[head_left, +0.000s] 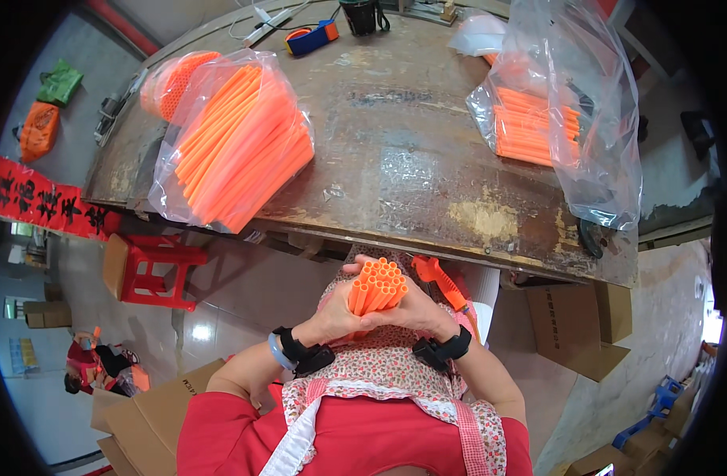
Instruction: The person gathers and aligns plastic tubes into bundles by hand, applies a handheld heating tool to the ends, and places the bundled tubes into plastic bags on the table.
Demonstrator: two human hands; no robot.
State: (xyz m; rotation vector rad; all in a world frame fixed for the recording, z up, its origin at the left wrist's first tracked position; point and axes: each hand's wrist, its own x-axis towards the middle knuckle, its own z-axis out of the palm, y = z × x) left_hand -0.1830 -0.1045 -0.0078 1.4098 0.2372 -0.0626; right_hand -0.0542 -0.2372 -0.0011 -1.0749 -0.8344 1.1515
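Note:
A bundle of thin orange plastic tubes (378, 287) stands upright in front of my apron, its open ends facing up. My left hand (332, 314) wraps it from the left, and my right hand (417, 308) from the right, so both palms press the tubes together. The lower part of the bundle is hidden by my hands. Just beyond my right hand is an orange plastic tool (440, 282) with a long body; its kind I cannot make out. On the table, a clear bag of long orange tubes (241, 151) lies at the left.
The worn wooden table (379, 182) spans the far side. On its right lies another clear bag (538, 131) with orange tubes. A red stool (161, 271) stands at left. Cardboard boxes are near left (153, 416) and right (573, 329). A person (94, 363) is in the left background.

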